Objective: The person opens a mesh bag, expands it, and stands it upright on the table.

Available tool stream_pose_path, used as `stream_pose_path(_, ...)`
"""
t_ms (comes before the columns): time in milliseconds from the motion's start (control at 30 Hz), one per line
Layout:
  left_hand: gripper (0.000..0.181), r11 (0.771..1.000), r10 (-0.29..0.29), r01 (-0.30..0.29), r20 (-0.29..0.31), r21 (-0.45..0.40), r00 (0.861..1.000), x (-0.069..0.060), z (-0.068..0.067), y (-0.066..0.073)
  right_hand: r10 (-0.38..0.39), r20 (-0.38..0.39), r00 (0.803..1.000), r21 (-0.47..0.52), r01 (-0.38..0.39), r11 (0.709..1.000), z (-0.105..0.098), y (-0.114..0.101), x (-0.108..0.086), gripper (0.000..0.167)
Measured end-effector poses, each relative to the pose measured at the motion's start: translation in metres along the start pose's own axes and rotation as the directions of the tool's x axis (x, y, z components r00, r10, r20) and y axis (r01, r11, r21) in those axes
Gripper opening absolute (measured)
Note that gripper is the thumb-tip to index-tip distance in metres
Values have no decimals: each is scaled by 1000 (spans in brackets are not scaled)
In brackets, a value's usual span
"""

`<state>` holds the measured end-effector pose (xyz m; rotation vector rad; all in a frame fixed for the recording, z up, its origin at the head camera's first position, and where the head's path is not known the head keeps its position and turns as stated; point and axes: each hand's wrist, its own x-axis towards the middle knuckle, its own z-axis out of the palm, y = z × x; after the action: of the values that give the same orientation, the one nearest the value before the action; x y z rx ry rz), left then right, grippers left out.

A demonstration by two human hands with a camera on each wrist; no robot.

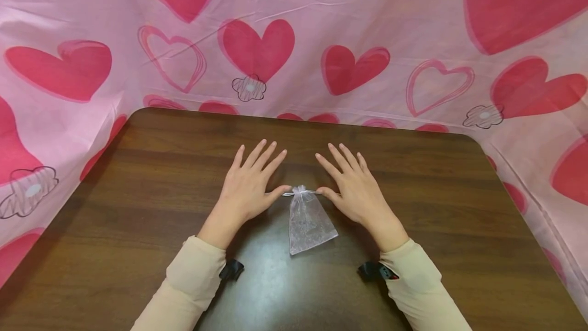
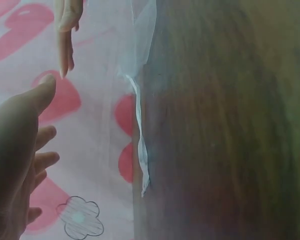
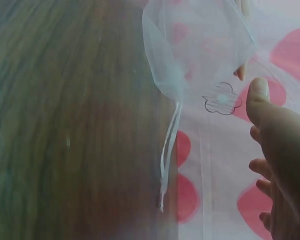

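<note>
A small sheer white organza drawstring bag [image 1: 312, 223] lies on the brown wooden table, its gathered neck pointing away from me. Thin white ribbons stick out from both sides of the neck; in the left wrist view one ribbon [image 2: 140, 125] hangs straight, and the right wrist view shows the looped other ribbon [image 3: 169, 150]. My left hand [image 1: 245, 185], left of the bag, has its fingers spread and straight, the thumb tip near the ribbon end. To the right, my right hand [image 1: 356, 188] mirrors it with spread fingers. Both wrist views show the ribbons apart from the thumbs.
The wooden table [image 1: 138, 208] has rounded far corners. Pink cloth [image 1: 312, 29] printed with red hearts surrounds it at the back and both sides. Dark wrist devices [image 1: 231, 269] sit at the cuffs of the cream sleeves [image 1: 197, 269].
</note>
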<state>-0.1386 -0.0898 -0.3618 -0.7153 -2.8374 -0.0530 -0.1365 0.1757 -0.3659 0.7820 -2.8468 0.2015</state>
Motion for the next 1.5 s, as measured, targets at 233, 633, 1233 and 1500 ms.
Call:
stream_pose_path(233,78,1000,4,-4,40,-4,999,5,3,5,-10,19,1000,11,10,1000,5,-6,5,77)
stream_pose_path(633,77,998,-9,13,82,-56,997,11,13,11,-38,55,998,81,33,996,13,-12,9,68)
stream_pose_path(1233,47,980,3,30,163,-196,987,10,15,28,-91,58,994,141,83,987,17,-23,8,47)
stream_pose_path(1500,36,973,47,-1,192,-230,980,10,17,31,-109,73,991,182,94,979,19,-29,6,39)
